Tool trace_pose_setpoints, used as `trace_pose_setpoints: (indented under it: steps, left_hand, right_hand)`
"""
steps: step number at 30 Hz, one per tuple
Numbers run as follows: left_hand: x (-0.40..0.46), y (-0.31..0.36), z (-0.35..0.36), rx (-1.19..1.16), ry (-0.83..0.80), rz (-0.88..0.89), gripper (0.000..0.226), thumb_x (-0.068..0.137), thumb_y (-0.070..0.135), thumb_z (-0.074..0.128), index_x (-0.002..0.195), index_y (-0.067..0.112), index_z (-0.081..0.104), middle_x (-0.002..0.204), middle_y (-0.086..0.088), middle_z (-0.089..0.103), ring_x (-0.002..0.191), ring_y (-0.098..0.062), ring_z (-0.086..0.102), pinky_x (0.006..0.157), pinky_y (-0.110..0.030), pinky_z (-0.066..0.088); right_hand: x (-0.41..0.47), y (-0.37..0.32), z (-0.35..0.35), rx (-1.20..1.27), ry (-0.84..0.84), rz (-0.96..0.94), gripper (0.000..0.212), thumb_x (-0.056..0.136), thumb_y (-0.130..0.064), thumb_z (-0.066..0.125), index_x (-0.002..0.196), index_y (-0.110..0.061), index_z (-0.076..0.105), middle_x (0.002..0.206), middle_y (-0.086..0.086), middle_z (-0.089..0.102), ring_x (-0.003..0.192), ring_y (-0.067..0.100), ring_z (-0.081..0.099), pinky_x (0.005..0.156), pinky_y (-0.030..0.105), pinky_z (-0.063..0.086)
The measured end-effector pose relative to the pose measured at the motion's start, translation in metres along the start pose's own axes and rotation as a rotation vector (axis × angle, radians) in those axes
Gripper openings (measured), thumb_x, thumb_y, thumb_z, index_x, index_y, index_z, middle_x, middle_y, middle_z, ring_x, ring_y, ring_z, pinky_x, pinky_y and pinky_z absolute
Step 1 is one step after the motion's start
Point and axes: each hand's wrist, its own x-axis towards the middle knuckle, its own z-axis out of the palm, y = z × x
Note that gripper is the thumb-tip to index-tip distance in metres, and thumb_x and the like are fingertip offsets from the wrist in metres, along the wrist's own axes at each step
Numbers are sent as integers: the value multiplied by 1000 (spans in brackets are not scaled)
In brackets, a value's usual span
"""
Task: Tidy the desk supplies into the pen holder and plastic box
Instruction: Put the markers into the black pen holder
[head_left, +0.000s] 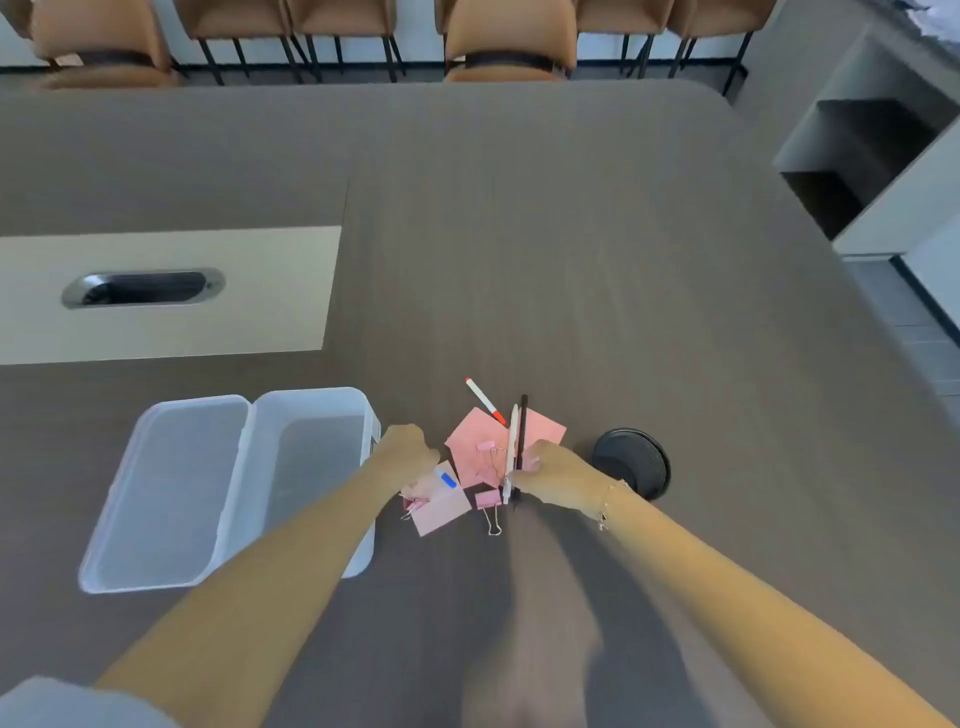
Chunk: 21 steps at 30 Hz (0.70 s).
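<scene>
My right hand (550, 470) is shut on two pens, one white (513, 441) and one black (522, 431), held upright over pink sticky notes (478, 447). My left hand (408, 452) is closed over the left part of the pile, where a blue-capped pen (445, 478) pokes out beside it; whether it grips that pen I cannot tell. A red-and-white marker (484, 401) lies just beyond the notes. Pink binder clips (488, 501) lie among the papers. The black mesh pen holder (631, 462) stands to the right. The clear plastic box (311, 467) sits open at the left.
The box lid (166, 493) lies open to the left of the box. A beige panel with a metal cable slot (143, 288) sits at the far left. Brown chairs (509, 36) line the table's far edge. A grey shelf unit (872, 156) stands at the right.
</scene>
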Motion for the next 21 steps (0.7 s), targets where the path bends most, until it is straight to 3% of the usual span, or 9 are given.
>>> trace_pose_setpoints:
  steps: [2,5,7,9,10,12,14,17,21]
  left_hand:
    - [10,-3,10,0,34,-10,42,93,21,47,53,10,36,57,-3,38,68,-26,48,52,-25,35]
    - [21,-5,27,-25,44,-42,43,92,23,48,52,11,35,56,-5,42,71,-27,50,65,-28,40]
    - [29,-7,36,-69,62,-60,40,90,20,49,53,12,37,61,-9,49,70,-28,52,65,-29,42]
    - [35,-10,38,-112,71,-82,36,88,16,50,54,12,38,59,-5,45,66,-27,53,61,-27,42]
    - [38,-12,38,-134,69,-97,35,87,13,50,55,11,38,58,-3,42,61,-24,51,57,-25,40]
    - [41,-11,36,-173,51,-126,32,85,10,50,56,9,37,58,-3,41,50,-17,43,47,-23,32]
    - [48,-5,31,-213,56,-99,30,82,10,50,55,10,36,57,-3,41,44,-15,39,44,-23,29]
    - [62,17,21,-259,37,6,33,84,12,48,53,12,34,54,-1,41,43,-14,39,45,-23,30]
    - [88,53,14,-262,18,68,38,89,20,46,53,13,37,52,0,44,43,-10,40,41,-15,32]
  right_hand:
    - [26,2,8,45,106,39,19,95,-27,49,84,-11,48,72,1,53,55,7,47,46,16,33]
    - [64,10,16,101,244,133,17,95,-20,49,102,-5,45,93,13,57,62,15,52,43,18,35]
    - [83,17,20,100,335,174,27,94,-19,48,113,1,45,100,18,61,74,24,55,50,25,45]
    - [96,22,20,67,364,193,36,92,-22,49,117,3,46,98,17,66,78,28,60,63,34,52]
    - [102,25,20,32,359,189,34,91,-25,51,113,2,50,87,12,66,74,26,62,62,34,51]
    - [108,26,16,-27,328,181,19,87,-27,56,85,-9,58,63,1,54,61,20,57,52,28,45]
    - [113,22,15,-68,308,179,20,83,-28,59,68,-16,53,58,-2,49,61,19,55,54,27,45]
    - [121,18,17,-85,301,196,14,81,-28,60,75,-15,56,60,-2,51,65,22,59,62,32,52]
    - [133,23,18,-165,305,187,15,82,-30,61,84,-16,55,59,-6,43,69,24,52,63,29,43]
